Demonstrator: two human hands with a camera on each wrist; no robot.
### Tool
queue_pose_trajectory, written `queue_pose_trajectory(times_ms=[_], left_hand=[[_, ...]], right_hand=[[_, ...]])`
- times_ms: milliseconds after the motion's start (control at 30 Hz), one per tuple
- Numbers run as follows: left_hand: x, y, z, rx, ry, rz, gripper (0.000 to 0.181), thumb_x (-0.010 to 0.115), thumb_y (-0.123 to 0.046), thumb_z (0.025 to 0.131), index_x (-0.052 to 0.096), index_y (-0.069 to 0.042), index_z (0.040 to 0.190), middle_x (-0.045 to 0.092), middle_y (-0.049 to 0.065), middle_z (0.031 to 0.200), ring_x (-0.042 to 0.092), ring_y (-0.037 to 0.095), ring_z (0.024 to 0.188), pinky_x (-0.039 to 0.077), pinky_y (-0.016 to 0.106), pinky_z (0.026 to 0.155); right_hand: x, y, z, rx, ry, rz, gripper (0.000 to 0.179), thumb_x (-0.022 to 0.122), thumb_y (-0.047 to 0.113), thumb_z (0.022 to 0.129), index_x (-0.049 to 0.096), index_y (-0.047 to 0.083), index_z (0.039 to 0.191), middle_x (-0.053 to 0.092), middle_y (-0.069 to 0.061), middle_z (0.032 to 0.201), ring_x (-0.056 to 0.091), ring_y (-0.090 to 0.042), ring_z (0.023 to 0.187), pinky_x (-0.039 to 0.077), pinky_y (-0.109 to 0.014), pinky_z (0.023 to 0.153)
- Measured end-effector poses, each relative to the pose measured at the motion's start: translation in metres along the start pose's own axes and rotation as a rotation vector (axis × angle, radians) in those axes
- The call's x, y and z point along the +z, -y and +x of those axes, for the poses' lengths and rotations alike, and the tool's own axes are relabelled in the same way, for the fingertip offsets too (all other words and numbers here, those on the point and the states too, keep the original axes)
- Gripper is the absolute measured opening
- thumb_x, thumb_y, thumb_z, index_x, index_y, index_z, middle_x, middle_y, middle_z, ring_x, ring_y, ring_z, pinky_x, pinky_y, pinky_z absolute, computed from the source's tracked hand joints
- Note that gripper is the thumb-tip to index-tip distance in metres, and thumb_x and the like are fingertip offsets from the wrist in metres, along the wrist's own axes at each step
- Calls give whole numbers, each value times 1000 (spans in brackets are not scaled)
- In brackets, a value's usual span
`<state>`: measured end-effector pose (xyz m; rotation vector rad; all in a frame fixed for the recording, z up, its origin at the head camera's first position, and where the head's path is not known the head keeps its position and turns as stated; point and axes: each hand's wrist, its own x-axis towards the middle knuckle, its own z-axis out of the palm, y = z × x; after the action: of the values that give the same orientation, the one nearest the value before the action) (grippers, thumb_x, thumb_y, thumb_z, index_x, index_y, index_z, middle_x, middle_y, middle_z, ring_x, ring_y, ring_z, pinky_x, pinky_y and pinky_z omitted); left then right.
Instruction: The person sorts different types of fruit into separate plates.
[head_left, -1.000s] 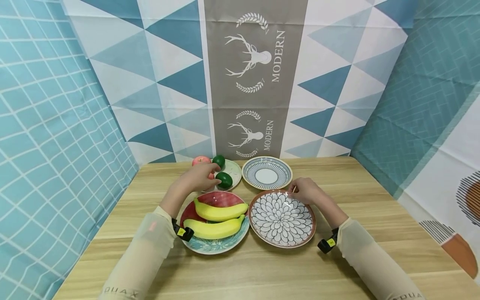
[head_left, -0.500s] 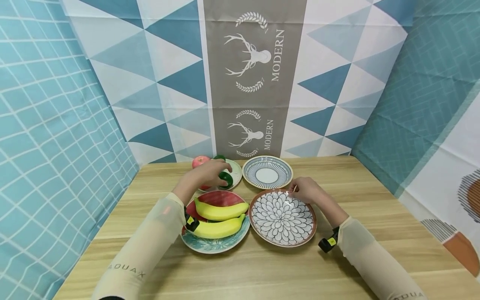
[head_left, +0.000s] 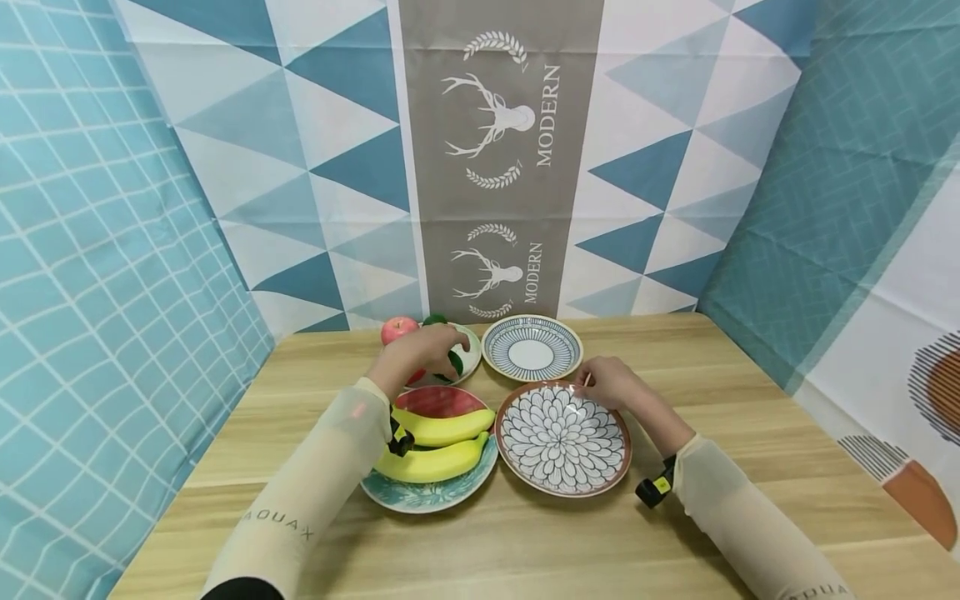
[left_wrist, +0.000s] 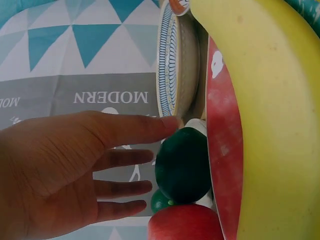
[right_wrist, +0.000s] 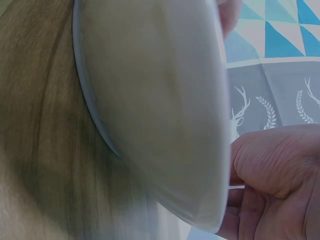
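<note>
My left hand [head_left: 423,354] reaches over the pale plate [head_left: 472,360] at the back. In the left wrist view its fingers are extended, with the thumb tip right at the upper edge of a dark green oval fruit [left_wrist: 182,165]. A second green fruit [head_left: 435,320] and a pink-red apple [head_left: 397,327] lie beside it, partly covered by the hand in the head view. With thumb and fingers, my right hand [head_left: 611,383] pinches the far right rim of a brown-edged plate [head_left: 562,442] with a petal pattern. Its fingers are partly hidden behind the rim in the right wrist view.
Two yellow bananas [head_left: 435,464] lie on a red and teal plate [head_left: 427,498] beneath the left wrist. A blue-striped plate [head_left: 532,350] stands behind the petal plate. The wooden table [head_left: 720,417] ends at a patterned cloth backdrop [head_left: 498,167].
My left hand has moved right across the back plate, covering more of the green fruits, and its forearm has swung right. The right hand stays at the petal plate's rim.
</note>
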<state>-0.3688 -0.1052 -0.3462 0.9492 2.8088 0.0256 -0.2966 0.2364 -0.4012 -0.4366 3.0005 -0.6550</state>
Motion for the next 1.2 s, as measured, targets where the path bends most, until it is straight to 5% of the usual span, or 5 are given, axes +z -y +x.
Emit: queue_pose_trajectory(times_ms=[300,967,1200], left_hand=[[4,1,4,-41,67,-18,58,87,-22,89,64,-12,142,65,13,134,58,29,120,49,45,109],[14,0,0,-62,-2,-68,55,82,-9,87,68,-16,140,69,5,125,59,24,107,53,42,102],[20,2,6,-42,-36,-56,35,79,-4,86,75,-15,119,68,4,107,59,24,98,54,38,92]], right_hand=[[0,1,1,0,12,-2,10,78,13,97,72,9,90,69,-2,84,63,-18,77,53,-34,68],[2,0,4,52,22,16,11,77,15,98,72,12,89,68,-2,83,61,-18,76,51,-32,65],[1,0,4,50,11,2,10,77,14,97,72,10,90,68,-3,84,61,-18,77,52,-33,67]])
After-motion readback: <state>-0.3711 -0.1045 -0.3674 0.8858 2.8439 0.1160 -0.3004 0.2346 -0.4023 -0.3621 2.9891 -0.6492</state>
